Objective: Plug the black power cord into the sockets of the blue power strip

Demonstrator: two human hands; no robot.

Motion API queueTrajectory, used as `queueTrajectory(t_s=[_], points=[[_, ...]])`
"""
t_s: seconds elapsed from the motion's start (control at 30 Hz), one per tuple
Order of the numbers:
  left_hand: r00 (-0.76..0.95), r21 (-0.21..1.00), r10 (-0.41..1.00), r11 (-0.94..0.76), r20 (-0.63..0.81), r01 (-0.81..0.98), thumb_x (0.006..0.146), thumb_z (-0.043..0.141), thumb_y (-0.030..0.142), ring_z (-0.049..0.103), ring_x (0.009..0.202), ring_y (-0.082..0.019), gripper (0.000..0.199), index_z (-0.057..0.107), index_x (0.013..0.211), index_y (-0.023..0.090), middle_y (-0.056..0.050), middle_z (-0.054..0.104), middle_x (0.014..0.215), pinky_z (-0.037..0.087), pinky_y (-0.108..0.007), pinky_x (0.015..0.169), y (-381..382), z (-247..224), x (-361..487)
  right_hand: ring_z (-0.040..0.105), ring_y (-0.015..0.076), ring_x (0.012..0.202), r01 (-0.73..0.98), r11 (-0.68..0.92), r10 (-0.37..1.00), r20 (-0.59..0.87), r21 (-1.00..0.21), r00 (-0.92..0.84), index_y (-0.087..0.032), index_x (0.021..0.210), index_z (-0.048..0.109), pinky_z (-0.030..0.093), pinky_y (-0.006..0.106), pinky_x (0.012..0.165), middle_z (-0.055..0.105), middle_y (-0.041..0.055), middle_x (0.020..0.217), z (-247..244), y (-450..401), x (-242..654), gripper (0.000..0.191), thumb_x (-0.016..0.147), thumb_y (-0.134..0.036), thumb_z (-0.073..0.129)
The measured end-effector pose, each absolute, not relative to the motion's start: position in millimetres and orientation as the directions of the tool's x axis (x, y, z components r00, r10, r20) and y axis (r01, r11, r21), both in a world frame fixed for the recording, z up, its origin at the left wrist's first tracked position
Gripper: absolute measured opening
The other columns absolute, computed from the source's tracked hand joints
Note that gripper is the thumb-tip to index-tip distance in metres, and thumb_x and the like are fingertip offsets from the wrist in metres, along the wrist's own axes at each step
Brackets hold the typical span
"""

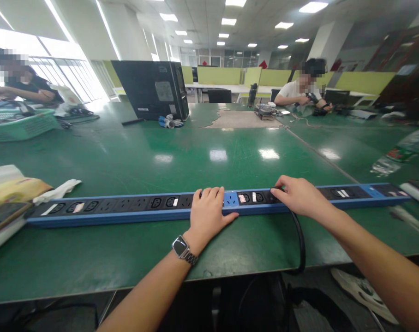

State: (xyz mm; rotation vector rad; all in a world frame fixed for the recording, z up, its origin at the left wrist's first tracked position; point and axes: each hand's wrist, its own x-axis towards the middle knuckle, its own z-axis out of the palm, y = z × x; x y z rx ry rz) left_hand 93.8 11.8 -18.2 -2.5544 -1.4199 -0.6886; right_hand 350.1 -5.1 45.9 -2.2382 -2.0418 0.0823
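Note:
A long blue and black power strip [119,206] lies across the green table near its front edge, with rows of sockets and small white and pink labels. My left hand [209,207], with a watch on the wrist, rests over the middle of the strip, fingers across its top and thumb along the front side. To the right, my right hand [294,194] is pinched at a socket, closed on the end of a black cable [301,244]. The cable curves down over the table's front edge. My fingers partly hide its plug.
A black computer case [150,90] and gloves [170,121] stand beyond the strip. A green basket [22,124] is at the left, a plastic bottle [401,150] at the right, packaging [19,186] by the strip's left end. Two people sit across the table.

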Motion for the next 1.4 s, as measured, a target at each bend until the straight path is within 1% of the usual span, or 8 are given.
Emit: queueTrajectory(t_s=[0.13, 0.4, 0.47, 0.63, 0.83, 1.0, 1.2, 1.4], points=[[0.452, 0.099, 0.767, -0.548, 0.455, 0.831, 0.074, 0.069, 0.058, 0.053, 0.112, -0.031, 0.07, 0.054, 0.127, 0.013, -0.013, 0.063, 0.122, 0.032, -0.048, 0.102, 11.9, -18.2, 93.6, 0.061, 0.0215, 0.076, 0.988, -0.117, 0.992, 0.032, -0.096, 0.121, -0.022, 0.093, 0.062, 0.032, 0.028, 0.059, 0.067, 0.0069, 0.08, 39.5, -9.1, 345.1, 0.03, 0.086, -0.046, 0.045], [0.456, 0.096, 0.764, -0.552, 0.457, 0.828, 0.074, 0.068, 0.059, 0.053, 0.112, -0.031, 0.07, 0.054, 0.126, 0.014, -0.013, 0.063, 0.122, 0.032, -0.048, 0.101, 11.9, -19.0, 93.1, 0.058, 0.0199, 0.068, 0.984, -0.149, 0.986, 0.065, -0.101, 0.156, -0.023, 0.097, 0.06, 0.027, 0.027, 0.054, 0.066, 0.005, 0.076, 25.8, -15.3, 342.4, 0.03, 0.086, -0.046, 0.045], [0.454, 0.096, 0.764, -0.551, 0.459, 0.829, 0.074, 0.068, 0.059, 0.053, 0.112, -0.031, 0.071, 0.054, 0.126, 0.014, -0.013, 0.063, 0.122, 0.033, -0.048, 0.101, 12.0, -19.4, 93.1, 0.057, 0.0194, 0.066, 0.979, -0.147, 0.983, 0.094, -0.139, 0.16, -0.022, 0.092, 0.063, 0.028, 0.027, 0.054, 0.065, 0.0043, 0.072, 34.7, -16.2, 345.0, 0.027, 0.085, -0.045, 0.049], [0.45, 0.101, 0.767, -0.548, 0.458, 0.831, 0.072, 0.07, 0.059, 0.053, 0.112, -0.031, 0.072, 0.054, 0.126, 0.014, -0.013, 0.063, 0.122, 0.033, -0.047, 0.102, 12.1, -19.5, 94.0, 0.057, 0.0175, 0.063, 0.929, -0.172, 0.901, 0.329, -0.328, 0.284, -0.022, 0.089, 0.066, 0.032, 0.026, 0.056, 0.063, 0.0018, 0.065, 84.9, -20.7, 327.8, 0.027, 0.08, -0.045, 0.055], [0.44, 0.096, 0.775, -0.534, 0.454, 0.84, 0.072, 0.071, 0.057, 0.054, 0.112, -0.031, 0.074, 0.052, 0.127, 0.011, -0.014, 0.063, 0.123, 0.033, -0.047, 0.102, 12.2, -17.7, 94.6, 0.059, 0.0161, 0.065, 0.944, 0.012, 0.992, 0.121, -0.33, 0.029, -0.021, 0.087, 0.067, 0.034, 0.026, 0.057, 0.068, 0.0042, 0.074, 81.2, -5.7, 257.2, 0.026, 0.081, -0.041, 0.051], [0.438, 0.121, 0.773, -0.543, 0.458, 0.831, 0.073, 0.071, 0.051, 0.056, 0.109, -0.03, 0.061, 0.058, 0.118, 0.013, -0.011, 0.065, 0.118, 0.034, -0.047, 0.101, 12.0, -16.9, 94.1, 0.064, 0.0208, 0.079, 0.966, -0.006, 0.997, 0.068, -0.258, 0.024, -0.021, 0.089, 0.067, 0.039, 0.028, 0.063, 0.071, 0.0074, 0.086, 57.7, 8.2, 232.1, 0.026, 0.081, -0.037, 0.048], [0.425, 0.15, 0.782, -0.539, 0.456, 0.829, 0.072, 0.07, 0.048, 0.056, 0.108, -0.03, 0.058, 0.058, 0.117, 0.013, -0.012, 0.066, 0.115, 0.035, -0.048, 0.101, 11.4, -16.1, 94.2, 0.066, 0.0243, 0.083, 0.978, -0.052, 0.998, 0.013, -0.202, 0.056, -0.021, 0.089, 0.063, 0.043, 0.031, 0.067, 0.071, 0.0091, 0.089, 53.0, 7.8, 229.0, 0.025, 0.084, -0.037, 0.045], [0.421, 0.196, 0.773, -0.559, 0.475, 0.806, 0.079, 0.062, 0.033, 0.055, 0.112, -0.028, 0.05, 0.055, 0.125, 0.016, -0.011, 0.064, 0.122, 0.035, -0.046, 0.101, 10.3, -16.7, 92.3, 0.067, 0.026, 0.081, 0.985, -0.062, 0.995, 0.068, -0.164, 0.074, -0.018, 0.104, 0.057, 0.044, 0.033, 0.069, 0.069, 0.0134, 0.088, 41.9, -7.3, 213.3, 0.03, 0.09, -0.037, 0.04]])
